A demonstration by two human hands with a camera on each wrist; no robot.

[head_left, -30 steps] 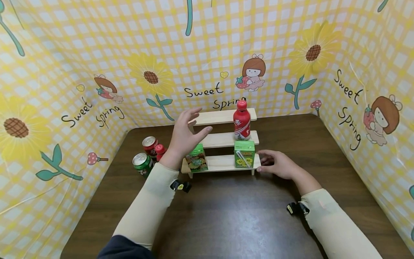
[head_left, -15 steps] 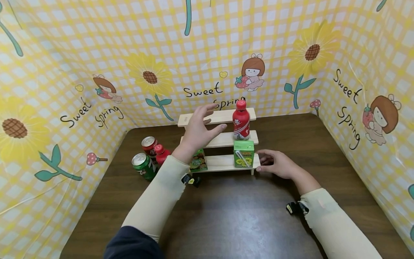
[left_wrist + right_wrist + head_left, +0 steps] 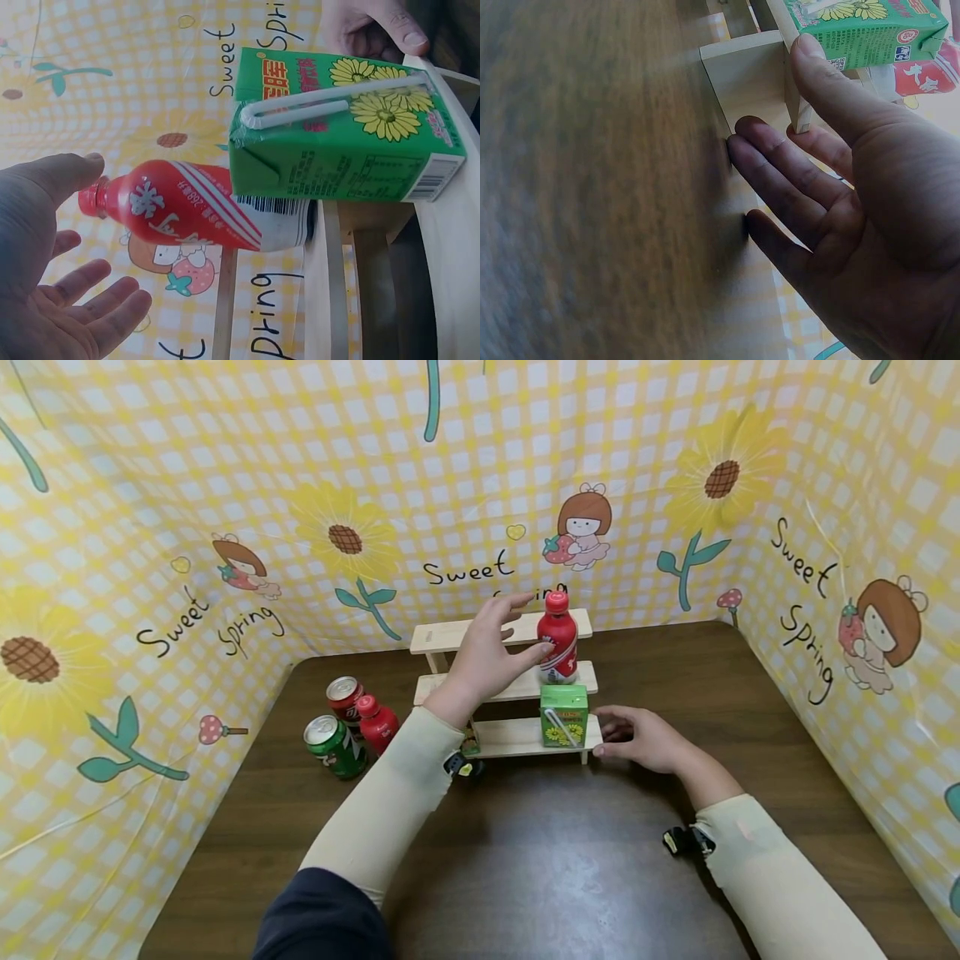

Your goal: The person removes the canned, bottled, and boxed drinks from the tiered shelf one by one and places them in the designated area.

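Observation:
A three-tier wooden shelf (image 3: 510, 740) stands on the table. On its middle tier is an upright red bottle (image 3: 557, 627) with a red cap. My left hand (image 3: 486, 653) is raised just left of this bottle, fingers spread and thumb toward it; in the left wrist view a gap shows between the hand and the bottle's body. A green drink carton (image 3: 330, 131) with a white straw on its side stands on the lowest tier, at the right. My right hand (image 3: 870, 172) holds the right end of that tier's board between thumb and index finger, its other fingers near the tabletop.
Left of the shelf stand a red can (image 3: 344, 696), a green can (image 3: 334, 748) and another red bottle (image 3: 377, 724). A second carton (image 3: 471, 744) on the lowest tier is mostly hidden by my left arm. Yellow checked cloth (image 3: 465, 485) surrounds the table's back and sides.
My left hand has moved right across the shelf to the red bottle, uncovering the left ends of the upper tiers and the bottle beside the cans. My right hand has stayed in place.

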